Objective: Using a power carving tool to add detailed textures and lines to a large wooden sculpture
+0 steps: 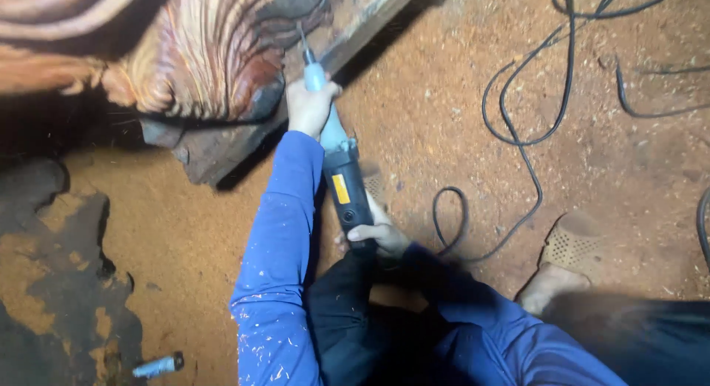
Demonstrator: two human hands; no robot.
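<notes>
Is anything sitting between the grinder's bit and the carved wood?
Nothing visible. The grinder, held by the left hand and right hand, has its bit right at the carving.

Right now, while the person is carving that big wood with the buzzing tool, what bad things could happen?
The left hand grips the grinder close to its bit, so a slip on the carved wood might hurt fingers or gouge the carving. The black cable loops loosely over the sawdust floor near the sandalled foot, so it could snag or trip. The right hand only holds the tool's back end.
</notes>
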